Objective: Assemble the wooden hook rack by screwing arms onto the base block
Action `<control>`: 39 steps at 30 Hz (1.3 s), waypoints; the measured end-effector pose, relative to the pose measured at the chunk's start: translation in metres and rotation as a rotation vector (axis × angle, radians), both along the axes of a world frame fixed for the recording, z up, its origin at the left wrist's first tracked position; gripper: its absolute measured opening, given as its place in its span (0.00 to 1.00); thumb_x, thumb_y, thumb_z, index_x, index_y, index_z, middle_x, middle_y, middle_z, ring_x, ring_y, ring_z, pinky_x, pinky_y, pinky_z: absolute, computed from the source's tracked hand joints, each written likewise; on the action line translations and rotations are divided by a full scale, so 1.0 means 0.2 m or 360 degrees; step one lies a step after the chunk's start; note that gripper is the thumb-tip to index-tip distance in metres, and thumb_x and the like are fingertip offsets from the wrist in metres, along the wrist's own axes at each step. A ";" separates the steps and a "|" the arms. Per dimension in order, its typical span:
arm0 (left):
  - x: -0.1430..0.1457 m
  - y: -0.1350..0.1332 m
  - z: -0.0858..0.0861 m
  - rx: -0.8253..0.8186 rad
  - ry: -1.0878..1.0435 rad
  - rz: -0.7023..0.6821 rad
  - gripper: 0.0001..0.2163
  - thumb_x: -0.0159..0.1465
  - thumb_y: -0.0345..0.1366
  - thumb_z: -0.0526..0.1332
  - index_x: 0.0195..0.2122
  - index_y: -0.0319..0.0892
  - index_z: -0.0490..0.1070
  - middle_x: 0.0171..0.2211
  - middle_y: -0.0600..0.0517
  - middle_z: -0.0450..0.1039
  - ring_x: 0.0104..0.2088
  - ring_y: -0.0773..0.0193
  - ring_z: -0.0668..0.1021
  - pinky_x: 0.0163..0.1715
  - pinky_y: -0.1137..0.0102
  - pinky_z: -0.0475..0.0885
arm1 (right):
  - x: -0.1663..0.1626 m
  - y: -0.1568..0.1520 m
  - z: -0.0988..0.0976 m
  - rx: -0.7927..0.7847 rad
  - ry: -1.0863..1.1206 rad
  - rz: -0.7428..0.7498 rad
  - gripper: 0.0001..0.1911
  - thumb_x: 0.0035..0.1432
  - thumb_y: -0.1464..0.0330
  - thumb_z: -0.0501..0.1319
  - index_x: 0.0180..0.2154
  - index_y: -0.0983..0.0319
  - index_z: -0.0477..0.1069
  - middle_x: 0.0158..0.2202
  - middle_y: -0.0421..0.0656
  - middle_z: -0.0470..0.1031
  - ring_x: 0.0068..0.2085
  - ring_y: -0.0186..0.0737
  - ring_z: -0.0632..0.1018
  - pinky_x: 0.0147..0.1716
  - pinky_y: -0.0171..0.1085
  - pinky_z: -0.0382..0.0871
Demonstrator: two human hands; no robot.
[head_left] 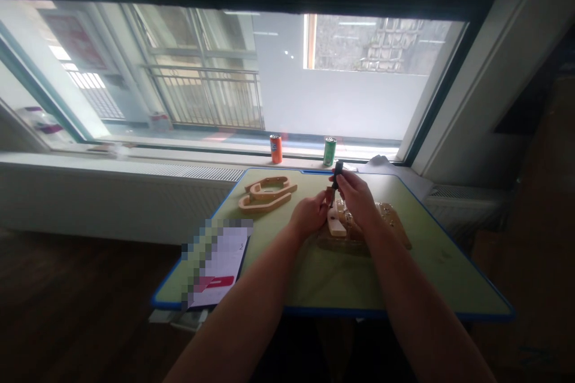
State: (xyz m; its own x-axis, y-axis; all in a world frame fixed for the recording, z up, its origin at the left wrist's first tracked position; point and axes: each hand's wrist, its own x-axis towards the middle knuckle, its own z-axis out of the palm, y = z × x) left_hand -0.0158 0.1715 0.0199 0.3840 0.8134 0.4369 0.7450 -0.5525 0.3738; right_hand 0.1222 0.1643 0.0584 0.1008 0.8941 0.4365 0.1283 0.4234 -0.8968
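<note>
My right hand is closed around the black handle of a screwdriver, which points down at a pale wooden piece. Close to the screwdriver's tip, my left hand is closed, its fingertips pinching a wooden part against that pale piece. Beneath and beside both hands lies a brown board or tray under shiny clear plastic, with small metal bits on it. My right forearm hides part of it. Two curved wooden frames lie apart from my hands at the table's back left.
The green table has a blue edge and stands against a windowsill. A clipboard-like sheet with a red item lies at the left edge. An orange can and a green can stand on the sill.
</note>
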 end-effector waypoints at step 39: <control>0.00 -0.01 0.00 -0.0032 0.0022 0.0011 0.15 0.63 0.35 0.49 0.50 0.45 0.66 0.34 0.50 0.76 0.35 0.61 0.77 0.32 0.71 0.67 | 0.01 -0.02 0.02 0.0026 -0.0194 -0.0189 0.15 0.55 0.59 0.54 0.38 0.60 0.73 0.29 0.41 0.72 0.29 0.36 0.71 0.28 0.36 0.66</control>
